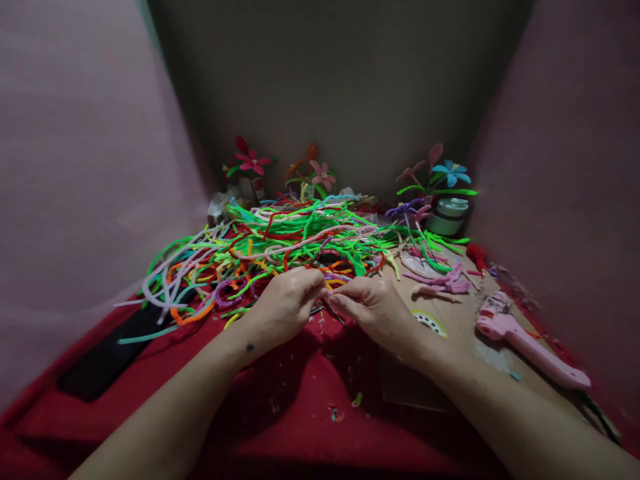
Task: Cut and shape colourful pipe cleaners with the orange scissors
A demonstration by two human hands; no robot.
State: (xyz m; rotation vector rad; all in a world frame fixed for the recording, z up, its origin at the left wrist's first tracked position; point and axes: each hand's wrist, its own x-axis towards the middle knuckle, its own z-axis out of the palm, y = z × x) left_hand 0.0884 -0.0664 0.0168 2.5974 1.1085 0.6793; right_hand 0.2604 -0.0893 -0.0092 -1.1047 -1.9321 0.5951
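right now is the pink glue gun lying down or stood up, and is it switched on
Lying down: the pink glue gun stretches along the cardboard. Whether it's switched on, I cannot tell.

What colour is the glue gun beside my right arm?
The glue gun is light pink, best seen in the head view.

Dim overall. Smooth dark-grey back wall (345, 80) deep in gloom; flat pale-pink side panels (80, 133) brighter, blurry. Soft shadows on red cloth (290, 437) below left hand (287, 297) and right hand (377, 310). Forearms wide-angle stretched toward lower corners.
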